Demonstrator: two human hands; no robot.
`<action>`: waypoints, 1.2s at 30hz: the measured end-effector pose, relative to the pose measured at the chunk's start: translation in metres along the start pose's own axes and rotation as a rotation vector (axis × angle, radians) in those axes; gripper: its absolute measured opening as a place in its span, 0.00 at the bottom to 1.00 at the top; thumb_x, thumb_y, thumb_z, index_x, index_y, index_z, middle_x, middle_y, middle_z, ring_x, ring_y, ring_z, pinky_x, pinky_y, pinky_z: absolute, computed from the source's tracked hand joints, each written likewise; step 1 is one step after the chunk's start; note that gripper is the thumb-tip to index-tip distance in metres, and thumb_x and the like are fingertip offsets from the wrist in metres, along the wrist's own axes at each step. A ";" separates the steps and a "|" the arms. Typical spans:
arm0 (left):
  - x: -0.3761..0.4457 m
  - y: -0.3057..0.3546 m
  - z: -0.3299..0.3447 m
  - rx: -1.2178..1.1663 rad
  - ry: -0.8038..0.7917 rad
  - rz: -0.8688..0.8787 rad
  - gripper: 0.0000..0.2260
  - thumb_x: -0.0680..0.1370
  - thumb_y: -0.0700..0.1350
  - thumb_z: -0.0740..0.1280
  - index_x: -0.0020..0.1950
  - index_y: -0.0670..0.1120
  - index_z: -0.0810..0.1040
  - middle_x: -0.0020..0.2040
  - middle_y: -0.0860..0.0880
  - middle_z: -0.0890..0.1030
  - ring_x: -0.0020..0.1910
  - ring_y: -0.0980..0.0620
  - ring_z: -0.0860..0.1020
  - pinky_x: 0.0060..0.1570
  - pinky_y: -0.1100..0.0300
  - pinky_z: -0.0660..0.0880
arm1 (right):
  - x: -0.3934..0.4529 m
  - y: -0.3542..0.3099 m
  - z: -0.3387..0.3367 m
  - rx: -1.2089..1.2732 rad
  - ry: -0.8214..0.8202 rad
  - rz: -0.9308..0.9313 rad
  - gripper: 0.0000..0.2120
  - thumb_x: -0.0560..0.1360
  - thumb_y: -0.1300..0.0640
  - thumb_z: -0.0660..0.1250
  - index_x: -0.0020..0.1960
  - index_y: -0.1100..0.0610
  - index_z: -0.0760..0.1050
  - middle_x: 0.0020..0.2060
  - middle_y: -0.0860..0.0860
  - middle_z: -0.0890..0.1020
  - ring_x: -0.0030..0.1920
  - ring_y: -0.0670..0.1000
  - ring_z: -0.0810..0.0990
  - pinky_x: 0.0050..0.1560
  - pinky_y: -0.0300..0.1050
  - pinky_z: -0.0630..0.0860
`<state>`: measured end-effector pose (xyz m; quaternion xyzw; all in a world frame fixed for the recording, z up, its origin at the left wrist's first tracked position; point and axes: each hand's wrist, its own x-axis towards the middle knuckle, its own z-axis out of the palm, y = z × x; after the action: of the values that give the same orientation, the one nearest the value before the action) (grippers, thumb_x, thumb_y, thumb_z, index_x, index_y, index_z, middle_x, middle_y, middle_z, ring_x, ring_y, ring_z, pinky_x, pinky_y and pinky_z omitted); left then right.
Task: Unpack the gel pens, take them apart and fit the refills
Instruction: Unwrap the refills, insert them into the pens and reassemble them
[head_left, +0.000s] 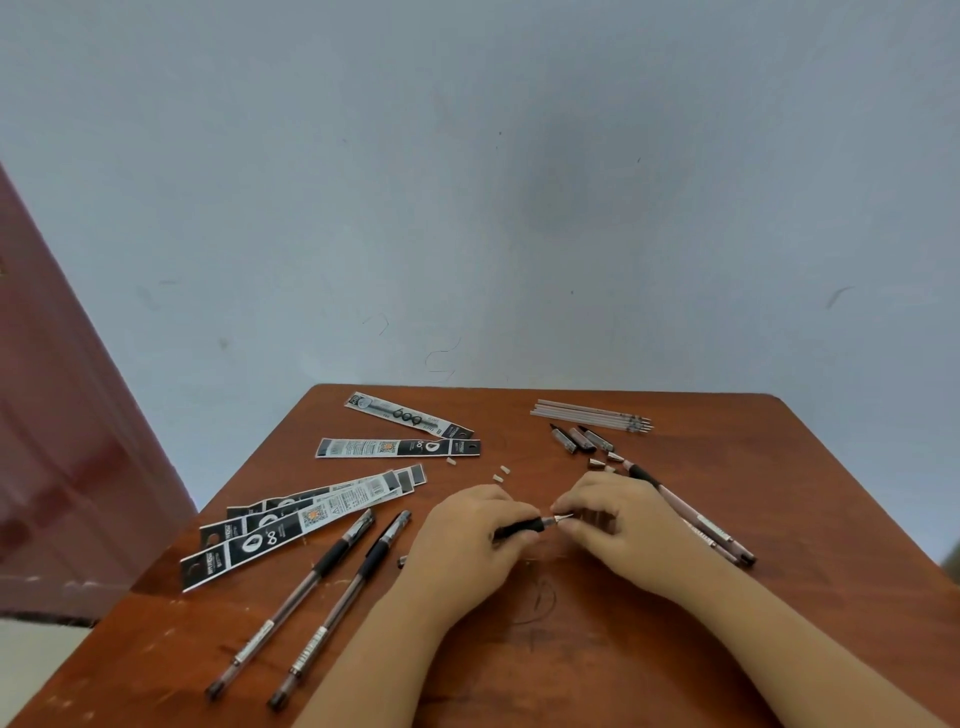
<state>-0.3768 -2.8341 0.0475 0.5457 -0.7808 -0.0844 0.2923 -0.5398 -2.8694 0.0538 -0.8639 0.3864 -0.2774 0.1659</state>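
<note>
Lying at the left of the wooden table (675, 649), three flattened black-and-white wrappers (291, 525) fanned out side by side, and two more empty wrappers (400, 447) lay further back, nearer the wall. Just in front of the fan, two assembled gel pens (311, 587) with black grips lay roughly parallel, slanting toward the near edge. A few small pale caps (501, 474) sat scattered between the wrappers and the hands.

At the middle, the left hand (467, 540) had its fingers curled round the black grip of a pen (522, 527), holding it nearly level with the tip pointing right. The right hand (618, 525) met it there, thumb and forefinger pinching the metal tip cone (563, 517) at the pen's front end; the other fingers were loosely bent.

Behind the right hand lay several small metal cones (605, 460) and dark pen caps (584, 439), close together. Further back, near the far right corner, a bundle of thin pale refills (592, 415) rested side by side. To the right of the right hand, partly hidden by it, two pale pen barrels (701, 525) slanted toward the table's right edge.
</note>
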 end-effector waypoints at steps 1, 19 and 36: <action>0.000 0.000 0.000 -0.006 0.003 0.000 0.11 0.75 0.45 0.64 0.57 0.50 0.79 0.52 0.50 0.80 0.52 0.55 0.74 0.51 0.66 0.67 | 0.000 0.000 0.000 0.004 -0.017 0.005 0.09 0.74 0.58 0.64 0.52 0.56 0.79 0.41 0.44 0.75 0.41 0.40 0.72 0.43 0.26 0.68; -0.003 0.007 -0.005 -0.059 0.089 -0.010 0.08 0.73 0.44 0.68 0.51 0.48 0.81 0.47 0.51 0.82 0.49 0.56 0.76 0.50 0.64 0.69 | 0.000 0.001 -0.003 0.086 -0.090 0.081 0.09 0.76 0.54 0.59 0.39 0.47 0.74 0.31 0.40 0.73 0.33 0.40 0.73 0.37 0.31 0.68; -0.003 0.004 -0.002 -0.065 0.112 0.015 0.07 0.72 0.44 0.69 0.49 0.48 0.81 0.45 0.50 0.82 0.47 0.54 0.76 0.49 0.62 0.70 | -0.002 0.002 -0.004 0.148 -0.097 0.069 0.05 0.75 0.54 0.61 0.43 0.44 0.70 0.35 0.38 0.74 0.36 0.36 0.74 0.39 0.25 0.68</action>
<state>-0.3777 -2.8291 0.0500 0.5340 -0.7640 -0.0768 0.3538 -0.5445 -2.8699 0.0557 -0.8478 0.3860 -0.2571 0.2572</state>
